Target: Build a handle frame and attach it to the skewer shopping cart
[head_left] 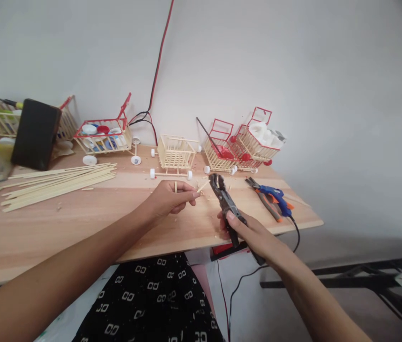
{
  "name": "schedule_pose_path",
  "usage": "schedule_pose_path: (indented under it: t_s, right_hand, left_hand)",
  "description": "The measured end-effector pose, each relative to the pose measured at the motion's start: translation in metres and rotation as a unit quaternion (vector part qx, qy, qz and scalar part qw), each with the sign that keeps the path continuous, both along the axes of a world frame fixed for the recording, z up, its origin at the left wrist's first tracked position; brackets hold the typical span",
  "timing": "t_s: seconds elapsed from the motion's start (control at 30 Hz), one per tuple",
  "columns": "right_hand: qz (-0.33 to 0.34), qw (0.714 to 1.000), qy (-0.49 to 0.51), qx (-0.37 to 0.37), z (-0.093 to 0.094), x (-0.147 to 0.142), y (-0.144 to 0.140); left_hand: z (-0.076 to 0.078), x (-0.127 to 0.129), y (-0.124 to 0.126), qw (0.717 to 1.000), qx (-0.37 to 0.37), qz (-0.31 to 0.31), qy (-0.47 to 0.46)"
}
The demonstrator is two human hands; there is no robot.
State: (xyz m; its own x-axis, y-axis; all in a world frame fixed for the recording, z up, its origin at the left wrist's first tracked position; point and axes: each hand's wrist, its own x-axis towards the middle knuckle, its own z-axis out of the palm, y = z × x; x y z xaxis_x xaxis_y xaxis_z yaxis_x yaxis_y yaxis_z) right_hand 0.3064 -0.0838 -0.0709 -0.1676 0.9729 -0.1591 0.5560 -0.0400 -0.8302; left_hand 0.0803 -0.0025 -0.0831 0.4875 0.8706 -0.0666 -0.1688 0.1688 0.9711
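Between the two hands, just past the left hand's fingertips, sits the short stick piece. It's pinched at its near end, with the far end poking toward the cutter nose. Looks like thin pale bamboo: super light, stiff, splintery, so probably easy to snap or fling if held loosely. The right hand is wrapped closed around the dark handles of the pliers, jaws a bit apart right beside the stick's tip. Behind the grip stands a bare stick cart with little white wheels.
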Motion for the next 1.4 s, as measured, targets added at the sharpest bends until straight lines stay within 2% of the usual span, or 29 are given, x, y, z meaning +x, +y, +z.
schedule_pose_path:
  t_s: [0.17, 0.33, 0.63, 0.8, 1.03, 1.2, 1.33, 1.4]
  right_hand:
    - [0.061, 0.997, -0.042, -0.024, 0.001, -0.002, -0.009]
    - [0.048, 0.997, -0.058, -0.020, 0.000, -0.013, -0.003]
    - [0.034, 0.998, -0.052, 0.004, -0.007, -0.020, 0.000]
    - [0.010, 0.999, -0.050, -0.004, -0.010, -0.020, -0.001]
    - [-0.009, 0.992, -0.109, 0.058, -0.007, -0.024, -0.002]
    - [-0.016, 0.986, -0.144, 0.088, -0.006, -0.024, -0.002]
    - [-0.022, 0.980, -0.168, 0.104, -0.008, -0.024, -0.003]
    - [-0.025, 0.979, -0.171, 0.105, -0.009, -0.025, -0.003]
  left_hand:
    - [0.000, 0.002, -0.002, 0.999, 0.012, -0.004, 0.031]
    - [0.001, 0.004, -0.003, 0.997, 0.012, 0.009, 0.072]
    - [0.005, 0.004, -0.003, 0.996, -0.002, 0.021, 0.086]
    - [0.002, 0.003, -0.002, 0.996, 0.002, 0.004, 0.088]
    - [-0.002, -0.001, 0.001, 0.998, 0.018, -0.033, 0.059]
    - [-0.001, -0.003, 0.004, 0.999, -0.028, -0.022, 0.029]
    - [-0.002, -0.005, 0.004, 0.995, 0.001, -0.074, 0.072]
    - [-0.003, -0.005, 0.003, 0.994, 0.019, -0.078, 0.080]
